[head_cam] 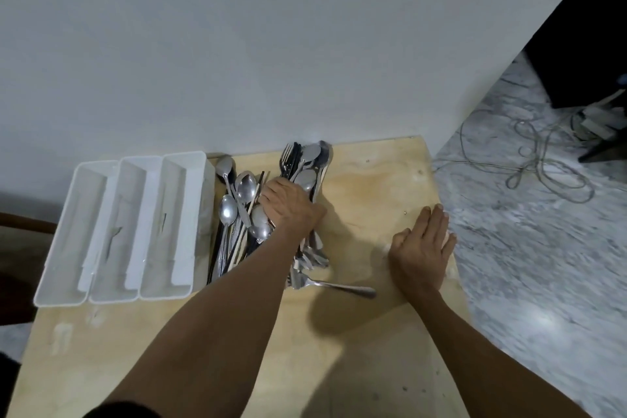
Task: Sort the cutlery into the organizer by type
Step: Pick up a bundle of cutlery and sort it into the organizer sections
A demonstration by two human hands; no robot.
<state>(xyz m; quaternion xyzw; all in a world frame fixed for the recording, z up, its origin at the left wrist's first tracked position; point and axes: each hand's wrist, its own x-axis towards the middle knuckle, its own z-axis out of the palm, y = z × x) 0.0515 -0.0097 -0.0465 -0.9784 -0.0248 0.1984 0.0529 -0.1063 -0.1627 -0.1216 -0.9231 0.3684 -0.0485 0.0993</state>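
Observation:
A pile of metal cutlery [244, 210] lies on the wooden table [366, 180], with spoons, forks and dark chopsticks mixed together. My left hand [291, 207] is down in the pile, its fingers curled among the spoons; what it holds is hidden. One fork [336, 286] lies apart at the near side of the pile. My right hand [424, 244] rests flat on the table to the right, fingers straight. The white organizer [125, 231] with three long compartments sits left of the pile.
A white wall rises right behind the table. The table's right edge runs close to my right hand, with a marble floor and loose cables [543, 159] beyond it. Bare wood shows between the pile and my right hand.

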